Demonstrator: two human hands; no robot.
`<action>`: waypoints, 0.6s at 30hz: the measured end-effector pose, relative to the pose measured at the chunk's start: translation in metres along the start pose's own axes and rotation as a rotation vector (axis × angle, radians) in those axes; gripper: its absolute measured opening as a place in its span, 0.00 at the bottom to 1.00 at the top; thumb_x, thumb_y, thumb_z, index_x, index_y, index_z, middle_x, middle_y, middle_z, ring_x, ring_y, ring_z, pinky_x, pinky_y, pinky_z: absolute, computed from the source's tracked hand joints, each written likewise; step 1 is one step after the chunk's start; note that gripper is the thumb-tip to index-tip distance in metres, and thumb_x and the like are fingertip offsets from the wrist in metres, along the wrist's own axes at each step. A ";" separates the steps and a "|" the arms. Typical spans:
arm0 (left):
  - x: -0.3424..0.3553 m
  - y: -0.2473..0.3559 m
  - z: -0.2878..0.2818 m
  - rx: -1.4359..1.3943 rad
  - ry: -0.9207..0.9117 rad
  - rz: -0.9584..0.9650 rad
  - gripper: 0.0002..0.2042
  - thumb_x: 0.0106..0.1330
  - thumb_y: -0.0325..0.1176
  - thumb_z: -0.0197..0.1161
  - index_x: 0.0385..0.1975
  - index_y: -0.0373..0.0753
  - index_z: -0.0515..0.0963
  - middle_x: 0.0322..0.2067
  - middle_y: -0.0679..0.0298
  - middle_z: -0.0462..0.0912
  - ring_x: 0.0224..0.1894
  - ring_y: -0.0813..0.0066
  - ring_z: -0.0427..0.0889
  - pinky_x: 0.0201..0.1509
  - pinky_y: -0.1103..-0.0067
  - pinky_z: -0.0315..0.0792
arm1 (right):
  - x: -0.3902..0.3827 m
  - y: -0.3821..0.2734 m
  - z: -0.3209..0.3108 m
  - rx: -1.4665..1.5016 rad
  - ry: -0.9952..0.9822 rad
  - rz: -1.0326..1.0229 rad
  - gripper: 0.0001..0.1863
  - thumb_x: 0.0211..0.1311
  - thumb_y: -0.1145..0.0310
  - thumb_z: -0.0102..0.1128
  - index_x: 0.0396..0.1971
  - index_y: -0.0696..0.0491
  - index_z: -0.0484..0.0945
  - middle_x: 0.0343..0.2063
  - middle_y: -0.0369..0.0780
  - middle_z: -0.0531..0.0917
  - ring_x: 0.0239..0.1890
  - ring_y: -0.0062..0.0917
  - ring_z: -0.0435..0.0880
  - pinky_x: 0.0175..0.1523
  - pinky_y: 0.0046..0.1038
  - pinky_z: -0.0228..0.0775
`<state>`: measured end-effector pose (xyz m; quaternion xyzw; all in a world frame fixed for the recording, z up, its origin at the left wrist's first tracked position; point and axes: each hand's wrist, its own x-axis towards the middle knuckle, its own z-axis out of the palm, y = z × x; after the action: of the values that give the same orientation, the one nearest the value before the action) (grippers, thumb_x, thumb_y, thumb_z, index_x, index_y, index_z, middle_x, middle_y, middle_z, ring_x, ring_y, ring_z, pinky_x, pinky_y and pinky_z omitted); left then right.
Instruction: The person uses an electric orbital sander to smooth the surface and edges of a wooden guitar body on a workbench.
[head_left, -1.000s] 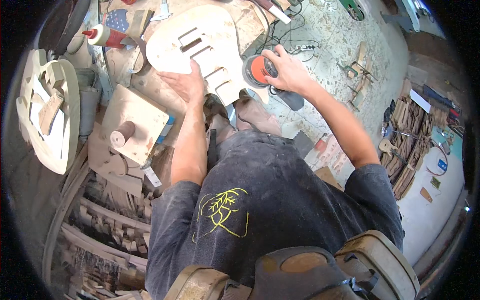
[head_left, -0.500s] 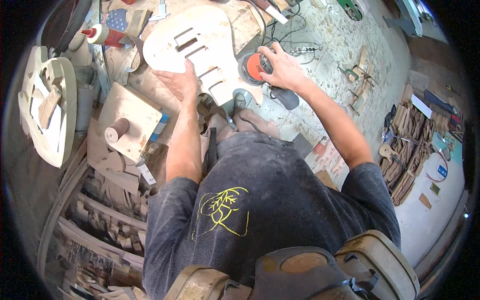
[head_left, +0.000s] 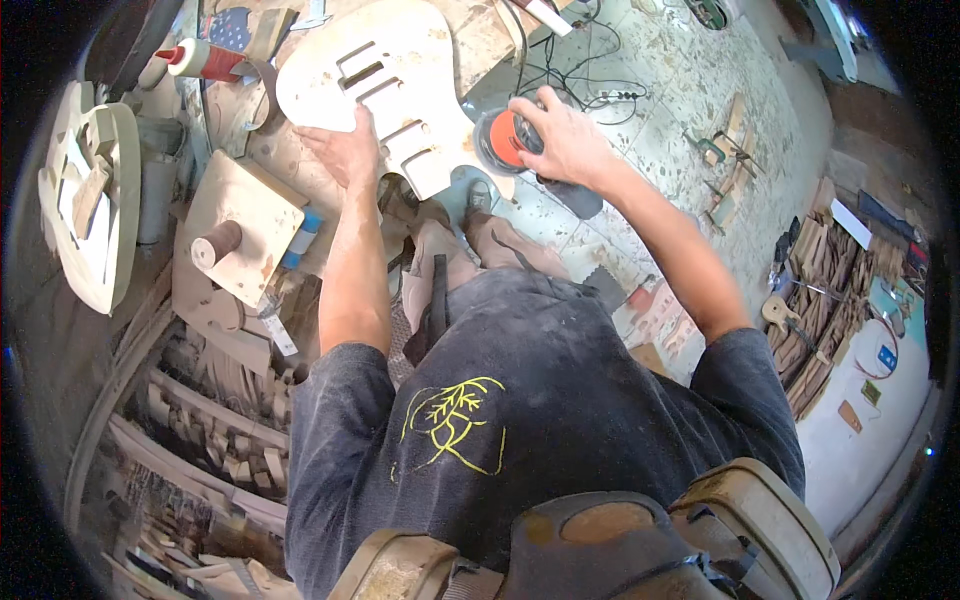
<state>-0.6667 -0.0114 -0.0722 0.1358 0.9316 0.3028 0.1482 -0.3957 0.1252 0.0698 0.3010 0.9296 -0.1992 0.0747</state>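
A pale wooden guitar body [head_left: 410,75] with several routed slots lies on the workbench in front of me. My left hand [head_left: 347,152] rests against its near left edge, thumb on the wood and fingers stretched out to the left. Wrapped round the top of an orange-and-black orbital sander [head_left: 508,138] is my right hand [head_left: 570,138]. The sander sits at the body's right edge, by the horn, its round pad partly hidden. A dark dust canister [head_left: 575,197] sticks out below my right wrist.
On the bench at left lie a red-and-white glue bottle [head_left: 205,60] and a sanding spindle [head_left: 215,245] on a square board. Another guitar body [head_left: 125,205] stands far left. Black cables [head_left: 560,75] and clamps [head_left: 715,150] lie on the floor, with a wood pile [head_left: 825,260] at right.
The view has shifted slightly, so the bench and guitar body appear a little higher and further left. Both hands keep their places, the right one still on the sander at the body's edge.
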 end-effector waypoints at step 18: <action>0.007 -0.014 0.009 -0.010 0.077 0.082 0.62 0.59 0.64 0.65 0.72 0.17 0.36 0.74 0.30 0.45 0.76 0.41 0.54 0.79 0.63 0.55 | -0.046 0.012 0.013 0.059 0.033 -0.047 0.33 0.51 0.60 0.73 0.59 0.44 0.71 0.48 0.49 0.73 0.45 0.49 0.83 0.47 0.46 0.78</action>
<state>-0.6724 -0.0155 -0.0890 0.1613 0.9287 0.3184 0.1006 -0.3517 0.1042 0.0659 0.2843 0.9312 -0.2234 0.0457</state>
